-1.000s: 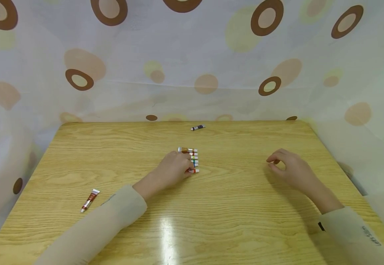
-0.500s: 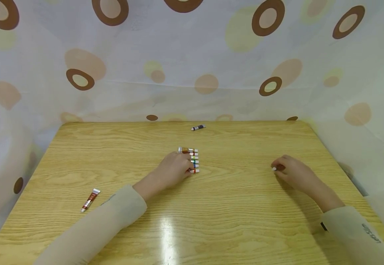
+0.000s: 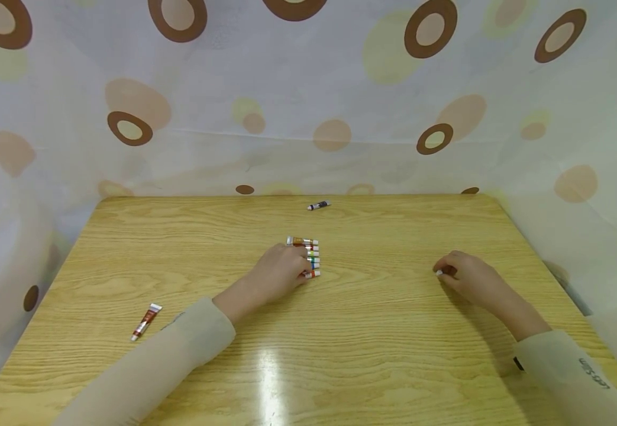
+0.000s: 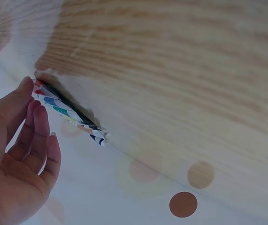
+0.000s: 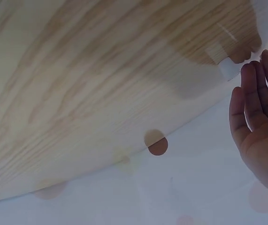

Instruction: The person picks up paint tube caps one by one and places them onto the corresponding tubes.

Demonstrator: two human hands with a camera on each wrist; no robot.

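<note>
Leftmost, a red-brown paint tube (image 3: 145, 321) lies alone on the wooden table (image 3: 372, 349), well apart from both hands and just beyond the left sleeve (image 3: 170, 355). The left hand (image 3: 276, 273) rests at the table's middle with its fingertips (image 4: 28, 84) touching the near end of a row of paint tubes (image 3: 308, 257); the tubes lie side by side, white caps pointing away from the fingers toward the right. In the left wrist view the fingers are nearly straight and laid together against the row, not wrapped around any tube. The top tube of the row is brown and extends slightly further left than the others, past the knuckles; the lowest, a red one, lies just beyond the thumb side. A dark paint tube (image 3: 317, 205) lies alone near the far table edge, well beyond the left fingertips. To the right, the right hand (image 3: 470, 278) is curled over a small brown paint tube (image 3: 443, 271), whose white cap protrudes just left of the fingertips; in the right wrist view the cap (image 5: 228, 67) sits immediately ahead of the bent fingers (image 5: 251, 89). Printing on the tubes is too small to read. Dark lettering on the right sleeve (image 3: 580, 373) is not legible. A spotted curtain (image 3: 308, 106) surrounds the table.
</note>
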